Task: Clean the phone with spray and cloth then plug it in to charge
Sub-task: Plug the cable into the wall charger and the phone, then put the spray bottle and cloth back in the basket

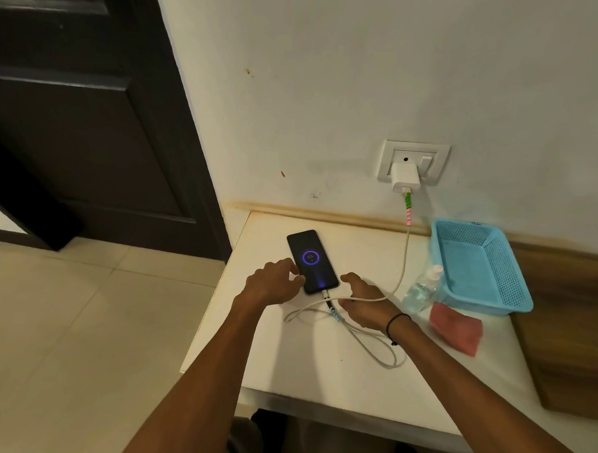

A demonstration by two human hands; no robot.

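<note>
Head view: we see the phone (312, 262) lying face up on the white table (331, 372), its screen lit with a purple charging ring. Its near end takes the plug of a white cable (403, 256), which loops across the table, passes over our right hand (361, 300), and rises to a white charger (405, 177) seated in the wall socket (413, 161). Our left hand (274, 280) rests at the phone's left edge, fingers curled, with the fingertips touching that edge; we cannot tell whether it truly grips the phone. Our right hand lies just beside the phone's lower right corner, fingers loosely curled, with the cable draped over it; whether it pinches the cable we cannot tell. A dark band circles the right wrist. To the right, a clear spray bottle (422, 289) stands just beside a blue perforated basket (481, 266), and a pink cloth (456, 327) lies folded in front of the basket.
</note>
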